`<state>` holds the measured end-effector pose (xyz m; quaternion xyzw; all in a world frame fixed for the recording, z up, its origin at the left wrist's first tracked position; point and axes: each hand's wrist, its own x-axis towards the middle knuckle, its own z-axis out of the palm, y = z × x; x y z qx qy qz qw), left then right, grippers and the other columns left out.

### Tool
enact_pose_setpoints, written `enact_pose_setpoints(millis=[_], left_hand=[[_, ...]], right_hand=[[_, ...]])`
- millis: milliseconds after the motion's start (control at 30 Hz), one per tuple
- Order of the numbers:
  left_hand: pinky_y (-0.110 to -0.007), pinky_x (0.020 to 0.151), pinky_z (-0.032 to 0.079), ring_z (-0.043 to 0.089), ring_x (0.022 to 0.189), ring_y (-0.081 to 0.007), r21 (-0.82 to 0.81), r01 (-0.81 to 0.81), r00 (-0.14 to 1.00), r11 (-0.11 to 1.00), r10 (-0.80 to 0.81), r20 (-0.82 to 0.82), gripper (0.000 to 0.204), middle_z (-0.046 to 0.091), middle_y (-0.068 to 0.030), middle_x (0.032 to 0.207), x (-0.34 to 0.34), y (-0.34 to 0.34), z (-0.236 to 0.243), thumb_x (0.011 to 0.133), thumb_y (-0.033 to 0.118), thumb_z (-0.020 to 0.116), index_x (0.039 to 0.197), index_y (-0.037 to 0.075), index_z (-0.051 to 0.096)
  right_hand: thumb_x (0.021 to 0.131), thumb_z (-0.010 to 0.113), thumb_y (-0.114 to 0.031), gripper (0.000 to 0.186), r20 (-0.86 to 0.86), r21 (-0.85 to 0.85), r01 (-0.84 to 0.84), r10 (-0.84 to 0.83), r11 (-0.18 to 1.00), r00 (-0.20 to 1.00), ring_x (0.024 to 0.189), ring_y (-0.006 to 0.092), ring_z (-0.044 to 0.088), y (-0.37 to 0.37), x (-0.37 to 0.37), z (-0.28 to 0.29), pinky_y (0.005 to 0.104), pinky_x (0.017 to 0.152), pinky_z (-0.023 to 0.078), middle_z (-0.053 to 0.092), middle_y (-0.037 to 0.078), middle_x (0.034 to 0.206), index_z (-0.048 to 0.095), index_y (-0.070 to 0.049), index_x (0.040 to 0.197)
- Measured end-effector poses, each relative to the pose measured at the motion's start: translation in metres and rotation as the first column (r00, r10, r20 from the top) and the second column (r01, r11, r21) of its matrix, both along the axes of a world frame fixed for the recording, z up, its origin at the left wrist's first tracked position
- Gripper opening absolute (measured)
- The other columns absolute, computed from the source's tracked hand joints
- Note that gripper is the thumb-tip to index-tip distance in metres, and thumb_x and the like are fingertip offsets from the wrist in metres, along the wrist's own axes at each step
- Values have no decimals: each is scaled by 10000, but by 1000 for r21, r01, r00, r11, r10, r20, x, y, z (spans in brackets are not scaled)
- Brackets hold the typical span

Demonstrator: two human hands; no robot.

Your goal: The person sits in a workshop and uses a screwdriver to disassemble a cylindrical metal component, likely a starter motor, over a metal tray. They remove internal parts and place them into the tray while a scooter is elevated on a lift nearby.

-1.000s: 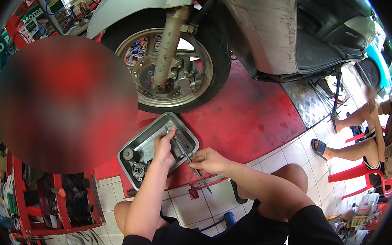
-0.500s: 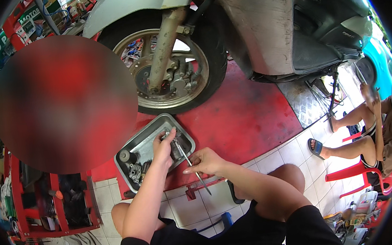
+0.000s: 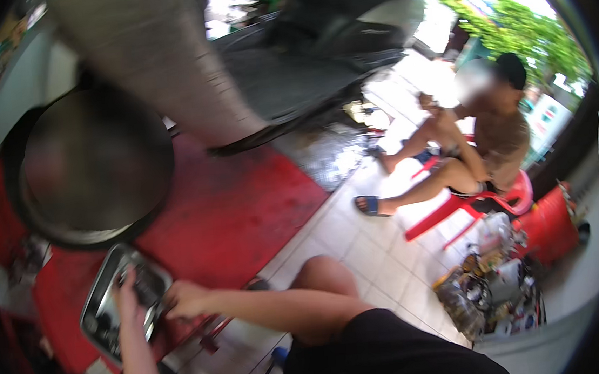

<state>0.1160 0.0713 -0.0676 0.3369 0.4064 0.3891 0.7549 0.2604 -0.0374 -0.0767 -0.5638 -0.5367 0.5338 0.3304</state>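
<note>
My left hand (image 3: 127, 297) is closed over the metal tray (image 3: 94, 291) at the lower left, around the blurred metal rod seen more clearly in the earlier frames. Just right of it, my right hand (image 3: 185, 299) is also closed at the rod, by the tray's right side. Motion blur hides exactly how the fingers sit. Dark metal parts lie in the tray, partly covered by my left hand and forearm.
The tray sits on a red platform (image 3: 245, 212) beside a scooter's front wheel (image 3: 30, 208) and body (image 3: 303, 60). At right a person (image 3: 500, 143) sits on a red plastic chair (image 3: 518, 191), near a red container (image 3: 549, 227) and piled bottles and tools (image 3: 491, 291).
The view has swung right and blurred, bringing the seated person fully in and shifting the scooter and tray leftward. Both my hands remain at the tray.
</note>
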Motion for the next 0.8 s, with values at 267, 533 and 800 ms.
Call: enact_pose_setpoints(millis=[267,533,800], left_hand=[[-307,730,527,628,875,-186,50,-157,962,986,164,-217,701,622,-149,1040,6,10,-9,796,233,827,1286,-81,435],[-323,734,537,632,903,-197,21,-136,967,991,137,-217,674,623,-160,1057,10,-6,-1,826,218,799,1297,-85,424],[-321,777,531,641,915,-206,17,-120,983,993,121,-141,681,621,-171,1089,15,-19,13,842,187,778,1327,-106,401]], right_hand=[[859,700,-36,257,-250,-356,46,-143,933,958,764,175,683,-2,4,9,293,586,524,703,123,896,632,55,1090],[877,656,-8,154,-203,-290,132,-196,948,959,749,158,663,-13,5,11,290,639,530,703,103,893,659,46,1020],[827,746,-251,299,123,216,426,-457,879,881,590,238,607,4,-4,49,350,606,488,640,150,680,664,26,905]])
